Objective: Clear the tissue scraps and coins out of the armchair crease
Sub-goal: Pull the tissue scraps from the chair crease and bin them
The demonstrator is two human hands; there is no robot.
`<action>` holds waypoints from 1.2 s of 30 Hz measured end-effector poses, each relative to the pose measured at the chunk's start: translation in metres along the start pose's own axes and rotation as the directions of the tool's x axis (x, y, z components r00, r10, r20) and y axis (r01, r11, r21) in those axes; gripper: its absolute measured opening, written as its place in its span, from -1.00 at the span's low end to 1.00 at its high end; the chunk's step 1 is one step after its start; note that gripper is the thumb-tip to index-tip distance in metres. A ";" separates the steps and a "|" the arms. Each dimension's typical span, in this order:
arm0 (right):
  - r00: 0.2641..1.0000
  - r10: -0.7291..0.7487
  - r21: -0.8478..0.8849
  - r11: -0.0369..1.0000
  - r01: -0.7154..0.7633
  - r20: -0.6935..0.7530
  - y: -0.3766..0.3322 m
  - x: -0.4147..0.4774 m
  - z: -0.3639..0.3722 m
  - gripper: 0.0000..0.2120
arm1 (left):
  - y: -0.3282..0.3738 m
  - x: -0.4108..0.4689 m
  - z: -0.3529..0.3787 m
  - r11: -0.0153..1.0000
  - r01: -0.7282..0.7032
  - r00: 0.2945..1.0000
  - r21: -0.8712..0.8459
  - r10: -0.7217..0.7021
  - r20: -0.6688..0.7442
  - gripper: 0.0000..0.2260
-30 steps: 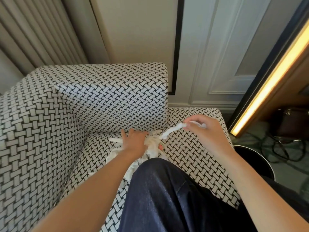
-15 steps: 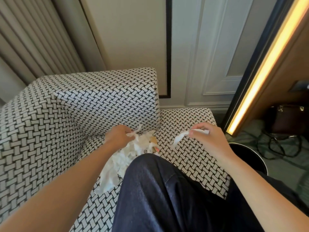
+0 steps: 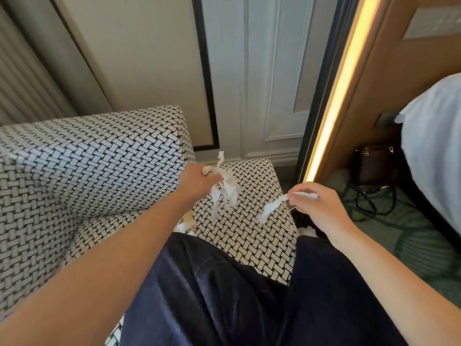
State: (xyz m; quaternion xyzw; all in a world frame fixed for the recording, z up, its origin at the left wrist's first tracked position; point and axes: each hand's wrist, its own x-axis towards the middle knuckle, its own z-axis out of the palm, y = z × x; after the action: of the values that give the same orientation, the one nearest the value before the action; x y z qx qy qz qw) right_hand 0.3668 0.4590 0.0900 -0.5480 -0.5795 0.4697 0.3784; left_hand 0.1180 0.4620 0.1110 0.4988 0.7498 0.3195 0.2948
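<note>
— What's different from half a second ago?

— I had the left hand (image 3: 197, 181) down on the pile at the crease. Now it's lifted clear of the seat, fingers curled round a bunch of tissue scraps (image 3: 225, 191) that dangles above the armchair (image 3: 87, 171) cushion.

— And the other?

— The right hand (image 3: 316, 206) keeps its pinch on the single tissue strip (image 3: 270, 208), thumb against fingertips. It has drifted out to the seat's right edge, and the strip hangs loose over that edge.

— Anything left in the crease?

— A few leftover scraps (image 3: 185, 222) lie there, just beside my knee (image 3: 212, 283) and partly hidden under my left forearm. I can't tell if there are coins among them.

— The view?

— It has swung right: a bed (image 3: 434, 136) now shows beyond the handbag (image 3: 374, 166).
</note>
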 end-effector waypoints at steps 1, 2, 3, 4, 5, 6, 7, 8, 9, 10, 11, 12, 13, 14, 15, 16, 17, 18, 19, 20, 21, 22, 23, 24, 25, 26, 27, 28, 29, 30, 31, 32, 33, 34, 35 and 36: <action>0.999 0.024 0.007 1.000 -0.024 -0.036 0.005 0.002 -0.010 -0.92 | 0.009 0.002 0.014 1.000 0.003 1.000 -0.025 -0.003 0.020 -0.86; 0.997 0.047 0.016 0.999 -0.046 -0.069 0.009 0.004 -0.018 -0.93 | 0.017 0.002 0.025 0.999 0.010 0.999 -0.036 -0.009 0.039 -0.87; 0.992 0.071 0.027 0.997 -0.068 -0.107 0.014 0.006 -0.027 -0.93 | 0.026 0.003 0.039 0.999 0.010 0.998 -0.045 -0.008 0.063 -0.88; 0.986 0.090 0.042 0.996 -0.085 -0.142 0.019 0.009 -0.036 -0.93 | 0.034 0.003 0.052 0.998 0.007 0.996 -0.060 -0.002 0.085 -0.87; 0.980 0.106 0.062 0.993 -0.096 -0.169 0.024 0.010 -0.045 -0.94 | 0.040 0.003 0.064 0.996 0.003 0.995 -0.091 0.007 0.104 -0.86; 0.975 0.121 0.085 0.991 -0.107 -0.188 0.029 0.012 -0.054 -0.94 | 0.047 0.004 0.076 0.991 0.003 0.993 -0.131 0.013 0.118 -0.83; 0.970 0.139 0.110 0.987 -0.118 -0.201 0.034 0.014 -0.064 -0.94 | 0.053 0.005 0.089 0.985 0.006 0.992 -0.173 0.016 0.126 -0.81; 0.965 0.156 0.131 0.983 -0.130 -0.210 0.038 0.015 -0.070 -0.93 | 0.057 0.005 0.097 0.978 0.016 0.991 -0.209 0.012 0.132 -0.83; 0.958 0.173 0.146 0.979 -0.142 -0.229 0.044 0.018 -0.078 -0.92 | 0.064 0.007 0.109 0.972 0.025 0.990 -0.235 0.009 0.142 -0.87; 0.950 0.188 0.158 0.976 -0.151 -0.251 0.050 0.021 -0.086 -0.92 | 0.069 0.010 0.121 0.966 0.037 0.988 -0.257 0.004 0.155 -0.87; 0.941 0.199 0.172 0.973 -0.156 -0.275 0.056 0.024 -0.093 -0.91 | 0.075 0.013 0.132 0.958 0.049 0.986 -0.282 -0.001 0.169 -0.85; 0.931 0.212 0.181 0.970 -0.164 -0.296 0.062 0.026 -0.099 -0.92 | 0.080 0.015 0.142 0.950 0.065 0.983 -0.305 -0.008 0.184 -0.85; 0.923 0.230 0.187 0.966 -0.178 -0.309 0.067 0.029 -0.102 -0.92 | 0.084 0.016 0.148 0.941 0.084 0.981 -0.327 -0.020 0.193 -0.86; 0.910 0.258 0.190 0.960 -0.204 -0.325 0.074 0.033 -0.106 -0.93 | 0.088 0.017 0.156 0.931 0.110 0.977 -0.348 -0.037 0.210 -0.88; 0.897 0.286 0.193 0.954 -0.231 -0.336 0.081 0.036 -0.110 -0.93 | 0.091 0.019 0.165 0.919 0.144 0.971 -0.366 -0.061 0.230 -0.91; 0.887 0.309 0.200 0.947 -0.253 -0.342 0.088 0.040 -0.114 -0.93 | 0.093 0.020 0.172 0.907 0.182 0.964 -0.380 -0.088 0.253 -0.94; 0.879 0.329 0.209 0.940 -0.270 -0.345 0.094 0.043 -0.115 -0.92 | 0.094 0.020 0.179 0.889 0.224 0.954 -0.400 -0.116 0.277 -0.94; 0.870 0.348 0.219 0.933 -0.285 -0.350 0.100 0.047 -0.116 -0.92 | 0.095 0.021 0.187 0.869 0.267 0.943 -0.416 -0.146 0.300 -0.94; 0.862 0.363 0.221 0.928 -0.299 -0.354 0.106 0.050 -0.116 -0.91 | 0.096 0.022 0.192 0.852 0.311 0.927 -0.421 -0.174 0.331 -0.98; 0.859 0.369 0.212 0.927 -0.311 -0.356 0.110 0.053 -0.114 -0.90 | 0.095 0.022 0.196 0.839 0.347 0.911 -0.419 -0.194 0.364 -0.85; 0.857 0.376 0.203 0.925 -0.322 -0.353 0.116 0.057 -0.111 -0.90 | 0.093 0.023 0.201 0.825 0.384 0.888 -0.414 -0.207 0.411 -0.69; 0.855 0.386 0.189 0.922 -0.339 -0.347 0.120 0.059 -0.109 -0.91 | 0.091 0.024 0.203 0.819 0.408 0.867 -0.403 -0.209 0.453 -0.56; 0.852 0.403 0.167 0.915 -0.367 -0.335 0.127 0.064 -0.105 -0.95 | 0.088 0.026 0.207 0.822 0.426 0.844 -0.377 -0.211 0.493 -0.47; 0.854 0.414 0.132 0.910 -0.392 -0.316 0.129 0.066 -0.102 -0.90 | 0.087 0.026 0.209 0.828 0.436 0.821 -0.352 -0.206 0.532 -0.41; 0.859 0.426 0.095 0.904 -0.417 -0.283 0.131 0.068 -0.099 -0.78 | 0.085 0.025 0.209 0.834 0.442 0.799 -0.329 -0.200 0.566 -0.38; 0.862 0.446 0.064 0.894 -0.444 -0.241 0.131 0.069 -0.096 -0.67 | 0.084 0.025 0.210 0.842 0.445 0.780 -0.306 -0.196 0.595 -0.39; 0.862 0.466 0.044 0.883 -0.467 -0.198 0.133 0.070 -0.092 -0.58 | 0.082 0.023 0.209 0.854 0.437 0.769 -0.283 -0.191 0.610 -0.41; 0.864 0.481 0.032 0.875 -0.482 -0.150 0.133 0.071 -0.090 -0.52 | 0.079 0.022 0.208 0.866 0.422 0.767 -0.268 -0.184 0.614 -0.45; 0.862 0.496 0.029 0.868 -0.496 -0.107 0.134 0.072 -0.087 -0.49 | 0.076 0.022 0.206 0.877 0.409 0.768 -0.253 -0.180 0.614 -0.48; 0.859 0.507 0.026 0.862 -0.507 -0.074 0.133 0.071 -0.085 -0.47 | 0.074 0.023 0.204 0.888 0.394 0.768 -0.236 -0.177 0.615 -0.52; 0.853 0.518 0.025 0.855 -0.518 -0.054 0.132 0.070 -0.083 -0.47 | 0.072 0.022 0.200 0.899 0.379 0.767 -0.220 -0.173 0.617 -0.54; 0.852 0.522 0.025 0.853 -0.522 -0.044 0.132 0.070 -0.081 -0.47 | 0.070 0.023 0.196 0.908 0.366 0.768 -0.202 -0.172 0.617 -0.56; 0.852 0.522 0.029 0.853 -0.521 -0.037 0.131 0.069 -0.080 -0.47 | 0.069 0.022 0.191 0.915 0.358 0.770 -0.188 -0.175 0.614 -0.58; 0.856 0.515 0.030 0.857 -0.515 -0.034 0.128 0.069 -0.078 -0.48 | 0.067 0.022 0.186 0.922 0.348 0.775 -0.170 -0.181 0.605 -0.60; 0.860 0.509 0.023 0.861 -0.508 -0.031 0.124 0.068 -0.077 -0.49 | 0.066 0.020 0.180 0.930 0.334 0.783 -0.155 -0.182 0.595 -0.62; 0.867 0.497 0.008 0.868 -0.497 -0.029 0.119 0.068 -0.077 -0.51 | 0.064 0.019 0.175 0.938 0.318 0.790 -0.140 -0.180 0.587 -0.63</action>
State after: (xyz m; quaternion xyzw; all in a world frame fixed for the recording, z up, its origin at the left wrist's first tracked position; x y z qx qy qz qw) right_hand 0.4656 0.5311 -0.0084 -0.6857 -0.4132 0.5429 0.2535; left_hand 0.2806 0.5308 0.0493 0.4291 0.6455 0.2005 0.5992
